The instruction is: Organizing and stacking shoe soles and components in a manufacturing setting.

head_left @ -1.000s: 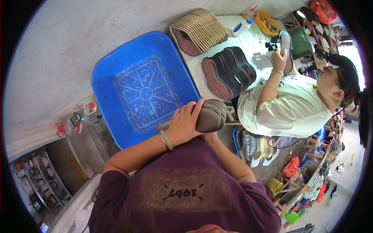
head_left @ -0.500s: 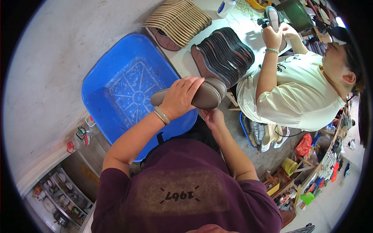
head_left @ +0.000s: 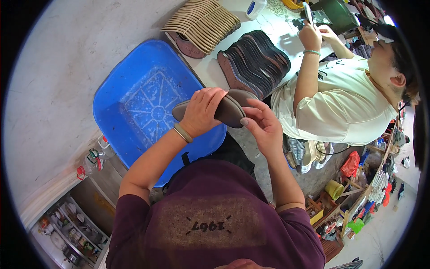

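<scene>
Over the front right rim of the blue tub, my left hand (head_left: 202,112) is closed round a small bundle of grey-brown shoe soles (head_left: 231,112). Their rounded ends fan apart on the right, and one narrower end sticks out left of my hand. My right hand (head_left: 265,127) curls at the fanned ends, thumb against the front sole's rim and fingertips by the sole behind. Part of the bundle is hidden by my fingers.
A blue plastic tub (head_left: 107,96) stands on my left. On the white table (head_left: 208,74) are a row of tan-edged soles (head_left: 201,27) and a row of dark soles (head_left: 255,60). At right, a co-worker (head_left: 345,98) holds a shoe piece. Finished-looking shoes (head_left: 309,157) lie below.
My right hand has come up from beneath the soles to their right-hand ends. The soles have tipped slightly and spread apart. The co-worker has turned the held piece edge-on.
</scene>
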A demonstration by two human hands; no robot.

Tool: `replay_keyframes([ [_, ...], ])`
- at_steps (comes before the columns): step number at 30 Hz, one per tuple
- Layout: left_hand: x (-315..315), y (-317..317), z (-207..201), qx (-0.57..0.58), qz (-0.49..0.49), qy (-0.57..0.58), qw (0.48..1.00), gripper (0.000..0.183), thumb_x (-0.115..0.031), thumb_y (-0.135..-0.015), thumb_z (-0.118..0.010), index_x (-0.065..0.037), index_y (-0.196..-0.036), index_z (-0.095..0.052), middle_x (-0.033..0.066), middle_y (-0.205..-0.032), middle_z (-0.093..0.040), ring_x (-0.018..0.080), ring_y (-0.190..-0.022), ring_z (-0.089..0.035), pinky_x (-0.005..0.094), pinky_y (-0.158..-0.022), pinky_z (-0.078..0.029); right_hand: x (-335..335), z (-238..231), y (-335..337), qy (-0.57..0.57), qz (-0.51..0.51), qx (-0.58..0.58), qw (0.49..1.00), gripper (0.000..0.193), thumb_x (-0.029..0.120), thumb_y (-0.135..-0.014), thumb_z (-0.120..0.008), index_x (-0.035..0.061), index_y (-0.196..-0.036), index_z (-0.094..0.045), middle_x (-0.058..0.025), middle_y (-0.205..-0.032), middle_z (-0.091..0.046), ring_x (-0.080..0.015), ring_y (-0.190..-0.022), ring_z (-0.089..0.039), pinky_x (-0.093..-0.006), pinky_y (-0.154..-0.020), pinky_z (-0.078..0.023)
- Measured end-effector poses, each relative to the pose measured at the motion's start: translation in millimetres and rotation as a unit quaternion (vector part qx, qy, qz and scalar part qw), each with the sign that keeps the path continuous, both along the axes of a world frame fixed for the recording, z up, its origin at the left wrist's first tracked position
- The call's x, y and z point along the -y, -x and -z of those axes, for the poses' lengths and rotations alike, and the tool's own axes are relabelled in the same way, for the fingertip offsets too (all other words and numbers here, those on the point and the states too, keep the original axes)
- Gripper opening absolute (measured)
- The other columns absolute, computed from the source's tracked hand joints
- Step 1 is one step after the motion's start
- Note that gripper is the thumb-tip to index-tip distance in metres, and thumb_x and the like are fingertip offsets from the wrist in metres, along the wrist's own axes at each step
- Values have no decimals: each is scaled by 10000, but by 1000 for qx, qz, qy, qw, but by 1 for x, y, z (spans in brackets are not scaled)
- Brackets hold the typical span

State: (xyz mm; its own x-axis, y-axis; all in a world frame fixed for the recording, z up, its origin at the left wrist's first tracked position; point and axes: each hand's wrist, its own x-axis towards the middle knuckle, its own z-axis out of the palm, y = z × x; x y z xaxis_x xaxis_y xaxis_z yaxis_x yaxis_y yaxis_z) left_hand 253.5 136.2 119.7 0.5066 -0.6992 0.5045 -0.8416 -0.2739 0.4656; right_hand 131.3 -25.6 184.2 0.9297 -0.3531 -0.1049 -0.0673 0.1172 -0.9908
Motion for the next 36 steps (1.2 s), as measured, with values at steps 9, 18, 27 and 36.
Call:
replay_keyframes([
  [9,21,9,1,-56,18,61,996,968,-445,-565,-857,-48,-1325,-408,143,-1227,-493,336,-1117,-502,442,-952,-419,-1,6,-20,-68,1,-65,996,492,-34,-879,-619,19,-1343,-463,-117,-1105,-663,-130,-978,-625,-261,-862,-513],
  [18,31,3,0,-128,73,157,977,968,-317,-484,-916,-49,-1257,-398,181,-1249,-489,360,-1122,-509,455,-960,-435,21,17,-18,-80,-13,-51,995,522,-51,-859,-622,23,-1350,-461,-134,-1167,-639,-152,-1048,-611,-272,-906,-493],
  [27,33,10,2,-55,44,102,992,800,-194,-555,-878,-75,-1210,-434,143,-1247,-491,325,-1116,-524,460,-945,-425,30,12,-13,-126,17,-56,990,469,-32,-878,-599,15,-1328,-476,-134,-1131,-658,-146,-1001,-627,-262,-863,-508],
  [36,13,18,15,16,84,145,986,764,-307,-643,-874,-83,-1183,-381,144,-1182,-477,341,-1066,-532,517,-908,-452,34,-17,-9,-80,-137,-134,978,412,-59,-882,-561,-12,-1287,-502,-121,-1036,-676,-152,-930,-650,-269,-813,-533],
])
